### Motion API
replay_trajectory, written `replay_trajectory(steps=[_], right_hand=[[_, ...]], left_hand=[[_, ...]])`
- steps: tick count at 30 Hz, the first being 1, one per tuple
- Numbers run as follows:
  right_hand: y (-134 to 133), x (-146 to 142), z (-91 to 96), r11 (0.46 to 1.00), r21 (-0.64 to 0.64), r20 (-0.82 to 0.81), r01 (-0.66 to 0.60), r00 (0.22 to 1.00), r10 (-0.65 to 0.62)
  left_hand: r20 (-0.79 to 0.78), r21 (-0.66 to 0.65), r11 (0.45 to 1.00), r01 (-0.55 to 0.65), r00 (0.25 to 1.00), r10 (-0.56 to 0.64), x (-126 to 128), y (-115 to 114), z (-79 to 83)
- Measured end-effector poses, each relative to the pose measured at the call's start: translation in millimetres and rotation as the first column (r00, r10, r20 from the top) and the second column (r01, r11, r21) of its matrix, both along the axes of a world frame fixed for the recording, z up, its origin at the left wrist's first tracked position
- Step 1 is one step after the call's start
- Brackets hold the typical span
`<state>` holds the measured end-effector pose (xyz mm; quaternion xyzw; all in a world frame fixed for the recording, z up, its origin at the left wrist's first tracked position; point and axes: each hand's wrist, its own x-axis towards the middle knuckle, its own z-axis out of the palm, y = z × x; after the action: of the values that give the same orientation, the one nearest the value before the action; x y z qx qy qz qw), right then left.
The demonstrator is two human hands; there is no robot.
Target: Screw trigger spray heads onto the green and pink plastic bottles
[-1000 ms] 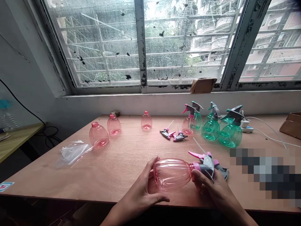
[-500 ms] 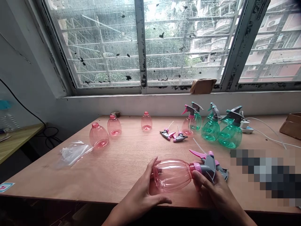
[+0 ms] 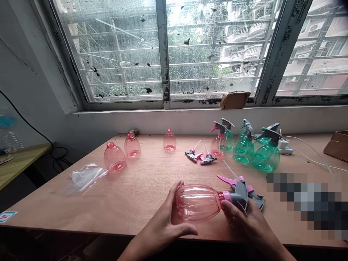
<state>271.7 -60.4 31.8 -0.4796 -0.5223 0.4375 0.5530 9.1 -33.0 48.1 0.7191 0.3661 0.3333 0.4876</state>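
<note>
A clear pink spray bottle lies on its side in the air above the table's front edge, its base to the left. Its grey and pink spray head sits on the neck. My left hand cups the base, fingers partly hidden behind it and thumb stretched out below. My right hand grips the collar and neck, thumb in front. Just behind the right hand lies a loose spray head, partly covered. Further back are two more loose spray heads with pink triggers.
Pink bottles without heads stand at the left and back. A plastic bag lies at left. Several green spray bottles and a pink one stand at back right, near a power strip. A blurred dark patch covers the right.
The spray bottle has shifted very slightly left in my hands, its head moving with it. Both hands keep nearly the same places. Nothing else on the table has moved.
</note>
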Motion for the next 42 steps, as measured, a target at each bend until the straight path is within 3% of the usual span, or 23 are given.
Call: replay_trajectory(steps=[6, 12, 15, 19, 25, 30, 35, 42], right_hand=[[-1, -3, 2.9, 1.000, -0.015, -0.022, 0.025, 0.999, -0.025], [0, -2, 2.5, 1.000, -0.014, -0.020, 0.002, 1.000, -0.002], [0, 0, 2.4, 1.000, -0.024, 0.002, -0.018, 1.000, 0.018], [0, 0, 3.1, 0.999, -0.021, 0.016, -0.029, 0.999, 0.029], [-1, -2, 5.2, 0.998, -0.062, -0.050, 0.011, 0.999, -0.014], [-1, -3, 3.2, 1.000, -0.024, -0.047, 0.000, 0.999, -0.001], [-1, -3, 1.3, 1.000, -0.011, -0.058, 0.009, 0.998, -0.010], [1, -3, -0.1, 0.999, -0.042, -0.072, -0.001, 0.997, -0.002]], left_hand=[[0.102, -0.085, 0.996, -0.015, 0.995, 0.023, 0, 2, 2.3], [-0.024, 0.046, 0.999, -0.026, 0.999, 0.027, 2, 2, -4.1], [0.028, -0.036, 0.999, -0.017, 0.999, 0.018, 3, 1, -2.6], [0.137, -0.110, 0.990, -0.088, 0.985, 0.103, 3, 3, 1.7], [0.076, -0.065, 0.998, 0.006, 0.997, -0.001, 3, 3, -0.3], [0.060, 0.144, 0.984, -0.108, 0.993, 0.100, 5, 4, -6.3], [0.038, -0.068, 0.997, -0.031, 0.999, 0.033, 1, 4, 2.5], [0.060, -0.034, 0.999, -0.009, 0.998, 0.011, 3, 1, 4.6]])
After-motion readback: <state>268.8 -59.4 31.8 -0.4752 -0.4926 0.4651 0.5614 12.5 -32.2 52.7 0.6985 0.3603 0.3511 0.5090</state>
